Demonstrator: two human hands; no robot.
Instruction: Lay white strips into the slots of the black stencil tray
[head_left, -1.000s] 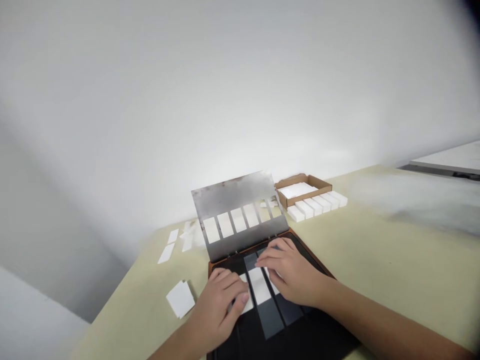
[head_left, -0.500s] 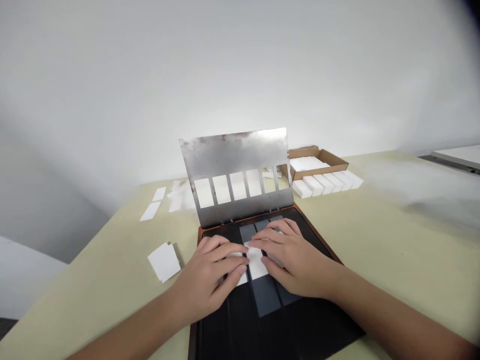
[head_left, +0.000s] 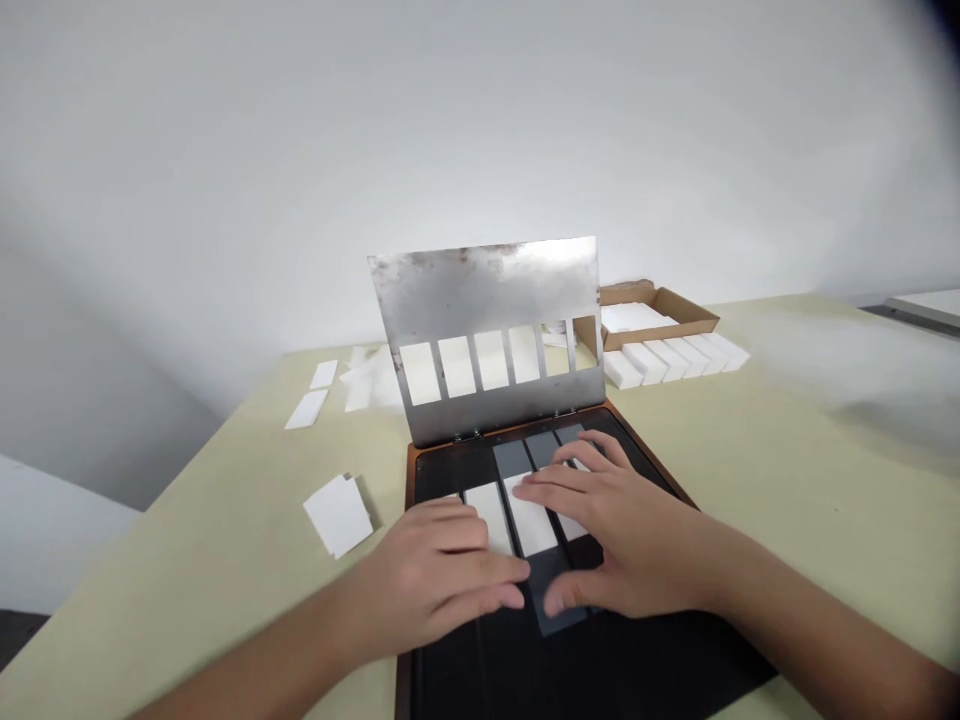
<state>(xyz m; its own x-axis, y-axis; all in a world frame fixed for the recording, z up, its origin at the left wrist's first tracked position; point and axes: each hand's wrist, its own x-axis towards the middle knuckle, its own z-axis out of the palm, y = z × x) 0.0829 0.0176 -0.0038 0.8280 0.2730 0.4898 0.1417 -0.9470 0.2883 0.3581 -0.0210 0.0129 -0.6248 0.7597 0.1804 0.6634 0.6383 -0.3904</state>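
A black tray (head_left: 450,477) with a brown edge lies on the table, and a scuffed steel stencil plate (head_left: 484,295) with a row of rectangular slots stands hinged up at its far side. Several white strips (head_left: 531,515) lie on dark bands in the tray. My right hand (head_left: 615,540) rests spread across the strips, its fingers on them and holding nothing. My left hand (head_left: 427,570) lies flat beside the leftmost strip (head_left: 489,517), its fingers together, gripping nothing. The hands hide the strips' near ends.
A small stack of white cards (head_left: 337,515) and loose white strips (head_left: 307,408) lie on the pale table (head_left: 187,570) left of the tray. Behind the plate at right stand a cardboard box (head_left: 660,312) and a row of white blocks (head_left: 675,360).
My hands have moved apart, the left sliding toward the near left and uncovering more of the leftmost strip. The view has shifted, and the stencil plate appears more upright.
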